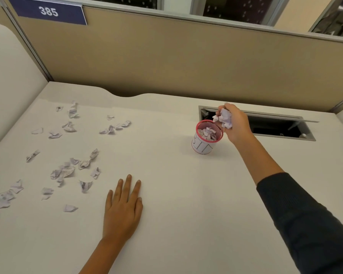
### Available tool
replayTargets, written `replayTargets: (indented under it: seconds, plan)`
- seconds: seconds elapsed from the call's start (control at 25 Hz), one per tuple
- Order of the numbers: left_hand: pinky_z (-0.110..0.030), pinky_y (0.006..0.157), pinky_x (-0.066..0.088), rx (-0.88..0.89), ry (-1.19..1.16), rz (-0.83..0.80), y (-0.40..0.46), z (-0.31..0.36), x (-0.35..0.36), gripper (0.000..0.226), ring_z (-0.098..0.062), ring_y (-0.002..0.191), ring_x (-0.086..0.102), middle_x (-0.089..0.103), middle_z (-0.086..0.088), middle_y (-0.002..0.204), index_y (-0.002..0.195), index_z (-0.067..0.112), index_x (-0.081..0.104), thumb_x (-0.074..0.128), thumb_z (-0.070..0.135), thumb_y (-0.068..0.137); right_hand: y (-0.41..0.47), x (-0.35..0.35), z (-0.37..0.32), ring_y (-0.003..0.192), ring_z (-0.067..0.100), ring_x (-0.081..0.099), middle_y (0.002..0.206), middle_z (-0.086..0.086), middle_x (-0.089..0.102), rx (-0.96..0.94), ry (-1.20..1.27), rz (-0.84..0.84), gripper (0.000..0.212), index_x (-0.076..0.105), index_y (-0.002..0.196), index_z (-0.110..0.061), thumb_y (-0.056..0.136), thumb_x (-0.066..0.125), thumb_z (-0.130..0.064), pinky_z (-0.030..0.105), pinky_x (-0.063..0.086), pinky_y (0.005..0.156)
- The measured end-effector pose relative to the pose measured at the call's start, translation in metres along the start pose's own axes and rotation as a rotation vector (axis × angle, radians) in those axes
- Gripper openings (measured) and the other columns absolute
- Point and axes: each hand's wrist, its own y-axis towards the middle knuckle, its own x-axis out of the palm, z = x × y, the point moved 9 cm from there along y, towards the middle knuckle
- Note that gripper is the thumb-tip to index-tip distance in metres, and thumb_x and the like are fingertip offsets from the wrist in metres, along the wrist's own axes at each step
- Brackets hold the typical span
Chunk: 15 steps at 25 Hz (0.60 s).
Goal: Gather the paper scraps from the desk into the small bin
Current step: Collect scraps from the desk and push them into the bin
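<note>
step: dropping wad [226,118] into bin [206,139] | right hand [235,123] clutches it at bin's 2 o'clock | left hand [123,206] flat, fingers straight | next: let go over rim

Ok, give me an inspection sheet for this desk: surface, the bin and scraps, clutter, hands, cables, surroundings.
Surface: pale desk, open cable hatch at its far right.
Job's things: small bin, upright, pink rim, already holding scraps. Crumpled wad held just right of and above its rim. Many loose paper scraps on the desk's left half.
Clutter: nothing seen beyond the scraps.
Hands: right hand grips the wad, fingers curled round it. Left hand rests flat on the desk, fingers straight.
Cables: nothing seen; hatch interior too dark to tell.
Surroundings: tan partition behind, blue sign reading 385, windows above.
</note>
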Motion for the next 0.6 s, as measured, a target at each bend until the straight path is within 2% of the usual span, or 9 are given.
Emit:
replayTargets:
  seconds: [0.08,0.16,0.24,0.32,0.44,0.6]
  plan:
    - [-0.047,0.113,0.020,-0.004,0.009,-0.003,0.002,-0.001,0.003,0.055,-0.019,0.145,0.012,0.014,0.003,0.157,0.147,0.031,0.023,0.020,0.041,0.093,0.010,0.003,-0.010,0.070,0.012,0.055,0.078,0.000,0.063,-0.136,-0.267,0.015,0.036,0.066,0.073,-0.015,0.095,0.045,-0.036,0.016,0.042,0.049]
    - [-0.046,0.114,0.018,-0.007,0.025,-0.012,0.003,-0.002,0.005,0.055,-0.017,0.145,0.010,0.012,0.005,0.158,0.147,0.033,0.019,0.019,0.042,0.093,0.015,0.007,-0.010,0.081,0.014,0.062,0.084,0.003,0.070,-0.220,-0.387,-0.017,0.046,0.069,0.071,-0.015,0.096,0.037,-0.038,0.023,0.047,0.070]
    - [-0.045,0.114,0.017,-0.011,0.033,-0.022,0.004,-0.003,0.006,0.055,-0.017,0.145,0.008,0.011,0.005,0.158,0.147,0.034,0.018,0.019,0.043,0.093,0.017,0.009,-0.007,0.097,0.018,0.065,0.097,0.007,0.072,-0.256,-0.389,-0.060,0.049,0.071,0.076,-0.014,0.097,0.032,-0.037,0.030,0.046,0.090]
    - [-0.045,0.114,0.017,-0.013,0.027,-0.028,0.004,-0.003,0.006,0.055,-0.017,0.145,0.009,0.011,0.005,0.158,0.147,0.034,0.019,0.020,0.043,0.093,0.016,0.009,-0.014,0.104,0.019,0.063,0.102,0.009,0.072,-0.310,-0.349,-0.070,0.050,0.071,0.078,-0.014,0.098,0.030,-0.034,0.032,0.044,0.098]
    - [-0.046,0.114,0.018,-0.008,0.016,-0.027,0.004,-0.003,0.005,0.055,-0.017,0.145,0.010,0.012,0.005,0.158,0.147,0.033,0.021,0.021,0.043,0.093,0.006,0.003,-0.026,0.102,0.020,0.065,0.100,0.010,0.071,-0.384,-0.272,-0.054,0.043,0.070,0.082,-0.014,0.098,0.033,-0.030,0.032,0.048,0.097]
    - [-0.046,0.114,0.018,-0.003,0.016,-0.022,0.003,-0.004,0.005,0.055,-0.017,0.145,0.010,0.013,0.004,0.158,0.147,0.032,0.022,0.020,0.043,0.093,-0.018,-0.007,-0.024,0.091,0.022,0.066,0.086,0.006,0.070,-0.446,-0.241,0.021,0.033,0.069,0.082,-0.014,0.097,0.043,-0.029,0.032,0.054,0.087]
